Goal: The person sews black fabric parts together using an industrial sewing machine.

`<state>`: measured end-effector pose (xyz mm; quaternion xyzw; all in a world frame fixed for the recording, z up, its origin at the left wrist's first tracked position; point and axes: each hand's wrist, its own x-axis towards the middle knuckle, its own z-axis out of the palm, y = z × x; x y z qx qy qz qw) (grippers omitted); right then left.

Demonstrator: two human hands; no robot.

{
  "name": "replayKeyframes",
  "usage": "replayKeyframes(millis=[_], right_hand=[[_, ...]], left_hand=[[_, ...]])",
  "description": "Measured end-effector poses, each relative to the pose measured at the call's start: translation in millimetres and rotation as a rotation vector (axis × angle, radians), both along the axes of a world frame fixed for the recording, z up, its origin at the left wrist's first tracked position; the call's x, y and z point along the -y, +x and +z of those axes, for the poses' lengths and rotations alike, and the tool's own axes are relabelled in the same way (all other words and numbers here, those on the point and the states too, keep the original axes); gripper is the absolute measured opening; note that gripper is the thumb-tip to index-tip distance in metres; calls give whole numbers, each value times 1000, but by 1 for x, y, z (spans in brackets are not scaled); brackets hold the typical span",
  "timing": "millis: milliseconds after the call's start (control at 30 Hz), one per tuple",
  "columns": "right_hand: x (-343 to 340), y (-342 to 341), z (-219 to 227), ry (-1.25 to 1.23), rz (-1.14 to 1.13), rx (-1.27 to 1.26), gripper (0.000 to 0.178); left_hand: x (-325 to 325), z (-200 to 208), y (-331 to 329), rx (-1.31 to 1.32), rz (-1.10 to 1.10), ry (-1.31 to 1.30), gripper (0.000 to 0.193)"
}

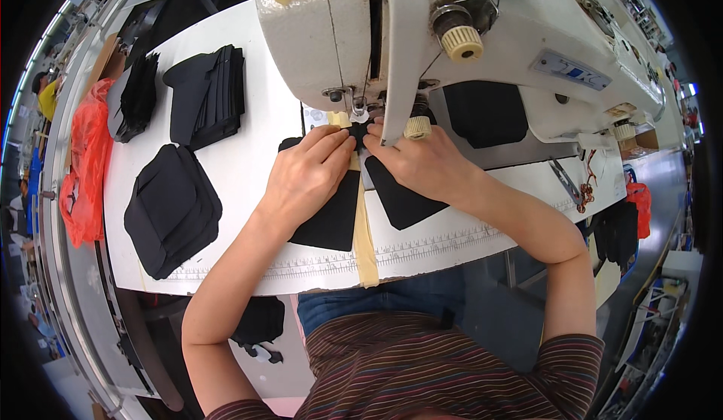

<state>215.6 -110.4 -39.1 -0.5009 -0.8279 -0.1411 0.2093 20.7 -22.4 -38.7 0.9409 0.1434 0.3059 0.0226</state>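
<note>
My left hand [309, 173] is at the left of the sewing machine's needle area [358, 110], its fingers bunched on a black fabric piece [327, 220] that spreads toward the table's front edge. My right hand [422, 162] is closed on the other side, fingertips pinching a second black fabric piece [403, 198] close to the presser foot. Between the hands the two pieces come together under the needle; the fingertips partly hide how they overlap. The white sewing machine [316, 36] stands over both hands.
Stacks of black fabric pieces [173, 209] [207, 96] lie on the white table [263, 81] at left, beside a red plastic bag [89, 164]. A yellow tape strip [365, 247] crosses the printed ruler. Another black piece [486, 111] lies behind my right hand; metal thread snips [565, 179] rest at right.
</note>
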Motion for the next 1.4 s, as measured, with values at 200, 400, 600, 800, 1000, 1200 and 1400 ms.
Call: replayKeyframes(millis=[200, 400, 600, 800, 1000, 1200, 1400], right_hand=[[-4, -3, -2, 143, 32, -2, 12], [-3, -4, -7, 85, 28, 9, 22], [-4, -4, -7, 99, 34, 5, 23], [-5, -5, -4, 101, 36, -5, 23], [-8, -4, -5, 92, 25, -7, 21], [-4, -3, -4, 42, 29, -40, 20], [-1, 10, -2, -15, 79, -80, 19]], left_hand=[[-4, -1, 1, -39, -4, 39, 26], [-6, 0, 3, -40, -49, 90, 29], [-8, 1, 3, -34, -55, 87, 29], [-9, 2, 3, -22, -50, 80, 28], [-12, 2, 3, -32, -55, 51, 27], [-13, 4, 1, -35, -94, 29, 24], [-13, 6, -4, 25, -88, -170, 21]])
